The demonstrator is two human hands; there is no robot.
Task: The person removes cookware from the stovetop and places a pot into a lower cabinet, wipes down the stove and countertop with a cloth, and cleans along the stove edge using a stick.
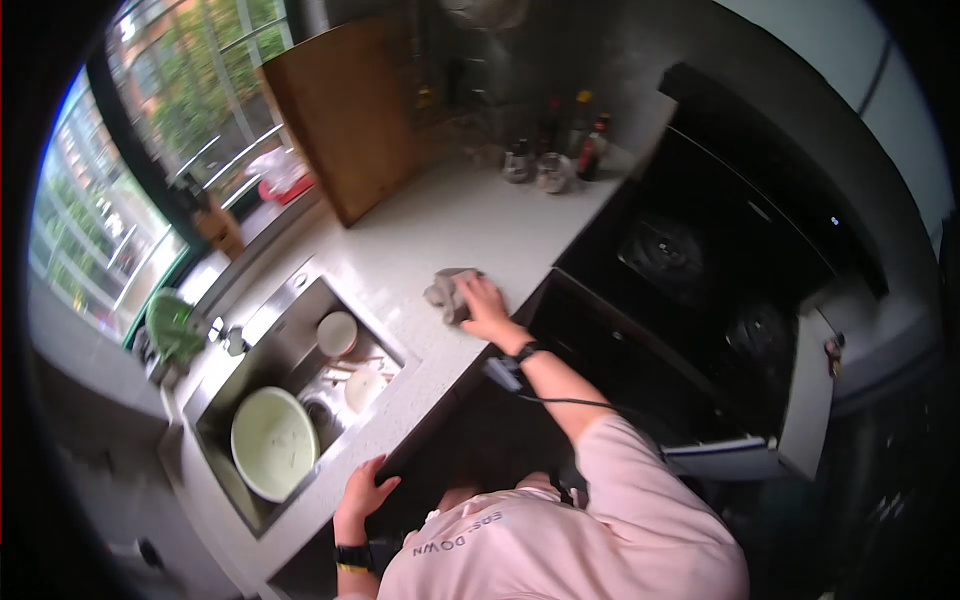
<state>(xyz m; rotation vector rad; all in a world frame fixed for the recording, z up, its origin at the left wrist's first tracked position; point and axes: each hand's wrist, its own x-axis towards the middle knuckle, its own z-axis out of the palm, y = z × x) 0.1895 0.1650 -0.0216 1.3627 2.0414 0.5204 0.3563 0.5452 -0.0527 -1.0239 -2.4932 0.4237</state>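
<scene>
My right hand [485, 304] lies on a crumpled grey-brown cloth [452, 293], with its fingers curled over the cloth's right side. The cloth rests on the pale speckled countertop [400, 262], between the sink and the stove. By the counter's front edge, beside the sink, is my left hand [366, 489]. Its thumb stands apart from the fingers and it holds nothing. Dark bands circle both wrists, and a cable runs from the right one.
The steel sink [272, 345] at left holds a pale green basin [275, 444], a bowl [337, 333] and smaller items. A wooden board [342, 118] leans at the back. Several bottles and jars [553, 172] stand near the black stove [700, 270].
</scene>
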